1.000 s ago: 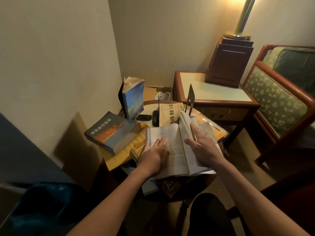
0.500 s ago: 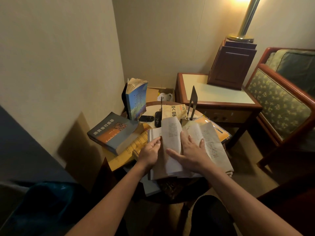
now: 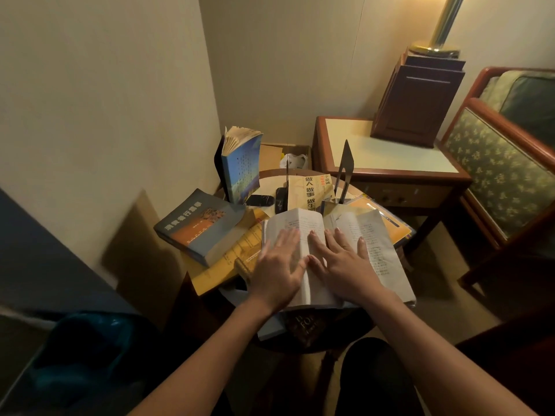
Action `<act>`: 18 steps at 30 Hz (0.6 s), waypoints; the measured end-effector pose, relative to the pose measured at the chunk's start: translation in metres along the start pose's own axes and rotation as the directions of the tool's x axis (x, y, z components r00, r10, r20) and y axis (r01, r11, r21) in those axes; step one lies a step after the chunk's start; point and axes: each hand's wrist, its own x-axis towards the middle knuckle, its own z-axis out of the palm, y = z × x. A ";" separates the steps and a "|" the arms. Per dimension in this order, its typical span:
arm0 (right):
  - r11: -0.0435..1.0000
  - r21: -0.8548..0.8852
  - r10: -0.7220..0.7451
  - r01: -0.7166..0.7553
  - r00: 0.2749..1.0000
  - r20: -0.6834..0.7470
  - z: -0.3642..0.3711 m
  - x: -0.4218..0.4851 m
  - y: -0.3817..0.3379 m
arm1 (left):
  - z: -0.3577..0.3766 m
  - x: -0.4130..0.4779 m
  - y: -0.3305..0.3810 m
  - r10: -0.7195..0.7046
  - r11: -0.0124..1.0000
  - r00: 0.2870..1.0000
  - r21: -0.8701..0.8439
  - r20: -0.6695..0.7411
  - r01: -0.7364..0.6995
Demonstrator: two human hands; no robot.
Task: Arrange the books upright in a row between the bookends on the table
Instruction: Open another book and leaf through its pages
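Both palms lay flat: left hand [image 3: 277, 267] and right hand [image 3: 345, 262] spread open, gripping nothing, pressing the open white-paged paperback [image 3: 369, 244] onto the piled round wooden table [image 3: 270, 172], likely readying to close it, near the dark metal bookends [image 3: 344, 172].

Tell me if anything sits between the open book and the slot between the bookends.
Yes. A yellow book already leans in the gap between the thin bookend and the pointed bookend, just beyond the open book under both hands.
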 end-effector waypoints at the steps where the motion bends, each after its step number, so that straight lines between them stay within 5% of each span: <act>1: 1.000 -0.010 -0.006 0.006 1.000 -0.001 0.000 0.000 0.001 | 0.004 0.001 0.001 0.074 0.994 0.995 0.075 0.070 -0.079; 4: 1.000 -0.017 -0.021 0.021 1.000 0.002 0.001 -0.001 0.004 | 0.017 0.007 -0.001 0.096 0.966 0.972 0.215 0.213 -0.142; 11: 0.999 -0.024 -0.029 0.028 0.999 -0.029 0.008 -0.002 0.005 | 0.022 0.051 -0.010 -0.037 0.879 0.951 0.463 0.307 -0.115; 18: 0.999 -0.027 -0.028 0.028 1.000 -0.012 0.006 -0.004 0.004 | 0.019 0.038 -0.008 -0.067 0.896 0.953 0.437 0.297 -0.073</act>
